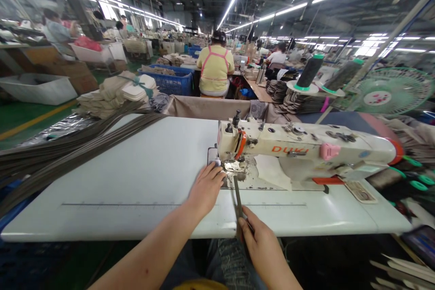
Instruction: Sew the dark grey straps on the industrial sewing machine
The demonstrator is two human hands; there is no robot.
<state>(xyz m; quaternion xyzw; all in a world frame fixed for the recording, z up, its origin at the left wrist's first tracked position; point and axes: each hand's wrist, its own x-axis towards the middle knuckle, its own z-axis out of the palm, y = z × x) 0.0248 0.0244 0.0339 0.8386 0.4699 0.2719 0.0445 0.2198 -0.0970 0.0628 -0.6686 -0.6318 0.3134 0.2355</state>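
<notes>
Left hand [205, 189] flat, fingers spread, on white bench [136, 176] beside cream sewing machine [299, 149] needle. Right hand [261, 242], at 5 o'clock, grip pinching narrow grey strip [237, 197] running to presser foot.

- The single head view looks forward and down from the near edge of the white tabletop [136, 176].
- It sits close above the sewing machine [299, 149]; the factory hall recedes beyond.

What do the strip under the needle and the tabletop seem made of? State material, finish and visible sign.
Strip: probably leather or synthetic webbing; dark grey, matte, narrow and flat, pinched in the right hand. Tabletop: likely laminate; smooth white surface with a soft sheen under the left hand.
</notes>
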